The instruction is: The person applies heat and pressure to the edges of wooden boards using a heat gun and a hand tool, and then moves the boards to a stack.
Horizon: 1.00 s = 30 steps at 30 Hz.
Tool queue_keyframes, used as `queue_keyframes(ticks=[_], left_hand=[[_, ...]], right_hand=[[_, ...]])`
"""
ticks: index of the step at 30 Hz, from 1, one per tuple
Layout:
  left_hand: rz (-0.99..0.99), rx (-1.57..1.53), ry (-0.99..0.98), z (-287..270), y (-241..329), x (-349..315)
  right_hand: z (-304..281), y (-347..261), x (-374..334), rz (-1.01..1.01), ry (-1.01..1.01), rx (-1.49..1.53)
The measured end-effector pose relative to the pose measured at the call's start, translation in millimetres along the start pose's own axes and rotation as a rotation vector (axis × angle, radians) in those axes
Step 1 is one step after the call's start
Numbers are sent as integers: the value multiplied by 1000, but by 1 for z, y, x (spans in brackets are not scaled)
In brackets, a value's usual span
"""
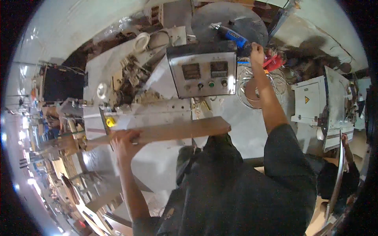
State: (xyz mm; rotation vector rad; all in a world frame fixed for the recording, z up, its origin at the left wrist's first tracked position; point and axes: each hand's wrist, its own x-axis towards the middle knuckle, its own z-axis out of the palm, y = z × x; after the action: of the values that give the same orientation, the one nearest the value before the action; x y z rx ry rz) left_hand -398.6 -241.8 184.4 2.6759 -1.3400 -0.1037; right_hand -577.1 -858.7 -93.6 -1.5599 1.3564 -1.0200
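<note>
My left hand [125, 144] is closed around a long wooden board [185, 129], which lies crosswise in front of me over a grey worktable [157, 167]. The board's right end reaches close to my torso. Farther off, my right arm stretches up past a control box [204, 74] with two dark displays and several knobs. At the dark end of a blue hand-held power tool [236, 37] with a silver nose, my right hand [257, 55] has its fingers curled. The tool lies over a round dark surface [201, 25]; part of its grip is hidden.
Right of the box are coiled cables [281, 84] and a red object [274, 59]. A yellow tape roll [110, 121] sits near my left hand. Scraps [132, 74] litter the left bench. A grey electrical cabinet [309, 100] and another person [338, 177] are at right.
</note>
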Motion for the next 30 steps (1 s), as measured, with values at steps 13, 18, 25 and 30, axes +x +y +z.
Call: queue_keyframes(ticks=[13,18,25,30], left_hand=[[228,-51,175,7,-8,20],[246,-37,170,9,-12,15],[260,-34,199,9,-15,11],[272,-22,217,8,-14,14]], right_hand=[[-185,-220,-324,-1085,-668,-572],[-179,-220,-340,-1135,-541,-624],[-178,-217,-340,-1245,-526,-717],[-178,-218,-331,-1324,-567,-777]])
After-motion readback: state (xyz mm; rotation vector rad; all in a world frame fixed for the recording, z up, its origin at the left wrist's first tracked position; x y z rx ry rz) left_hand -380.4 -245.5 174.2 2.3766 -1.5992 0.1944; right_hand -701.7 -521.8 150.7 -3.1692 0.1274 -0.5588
